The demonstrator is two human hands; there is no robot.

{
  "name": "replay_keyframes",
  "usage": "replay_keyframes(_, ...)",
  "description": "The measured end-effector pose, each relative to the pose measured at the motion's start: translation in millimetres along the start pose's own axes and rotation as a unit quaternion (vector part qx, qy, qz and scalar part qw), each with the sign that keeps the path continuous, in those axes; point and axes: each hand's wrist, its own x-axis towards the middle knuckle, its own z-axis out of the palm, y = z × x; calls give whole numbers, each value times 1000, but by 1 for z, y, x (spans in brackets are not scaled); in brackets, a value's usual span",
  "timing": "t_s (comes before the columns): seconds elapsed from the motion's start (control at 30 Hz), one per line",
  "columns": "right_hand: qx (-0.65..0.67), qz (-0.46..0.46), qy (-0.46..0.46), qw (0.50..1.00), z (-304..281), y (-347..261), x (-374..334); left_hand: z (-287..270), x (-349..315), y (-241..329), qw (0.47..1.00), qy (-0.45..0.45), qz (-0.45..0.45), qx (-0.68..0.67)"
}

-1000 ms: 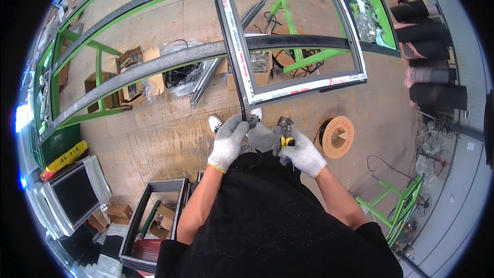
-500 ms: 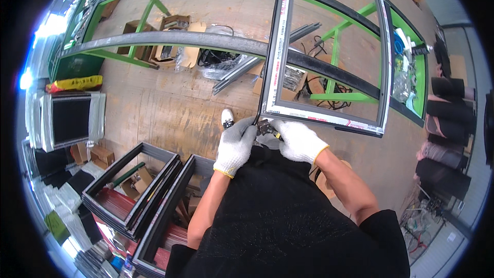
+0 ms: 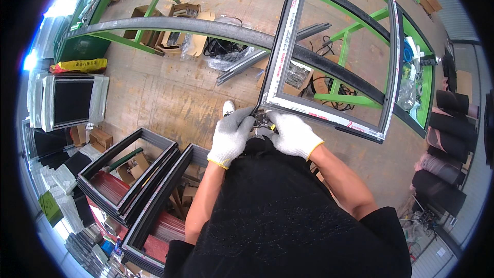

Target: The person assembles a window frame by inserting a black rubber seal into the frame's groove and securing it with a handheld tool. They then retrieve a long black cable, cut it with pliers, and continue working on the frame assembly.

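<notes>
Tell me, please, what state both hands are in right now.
Left hand: closed, holding a black strip.
Right hand: closed around yellow-and-black pliers.

1. My green bench (image 3: 170,24), its rails topped in black, carries a rectangular frame (image 3: 329,117) toward its right end, one side jutting past the near edge.
2. At the bench's right end, a green tray (image 3: 426,85) holds a blue coil (image 3: 408,51) and clear plastic (image 3: 409,93).
3. Below the near edge, the brown floor (image 3: 164,90) bears open cardboard boxes (image 3: 197,46) and my white shoe (image 3: 228,107).
</notes>
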Motion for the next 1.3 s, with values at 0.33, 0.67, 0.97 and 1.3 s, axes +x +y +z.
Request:
replay_keyframes(0.33,-7,13,-8,1000,2,-5,7,-11,8,-2,999,-11,15,26)
replay_keyframes(0.67,23,92,-10,995,3,-19,8,-20,20,-7,995,-75,18,-65)
replay_keyframes(0.97,209,236,-170,934,-32,-41,-11,-11,37,-3,974,-43,176,134)
replay_keyframes(1.3,87,102,47,990,-107,-54,-41,-35,35,-13,974,-194,105,43)
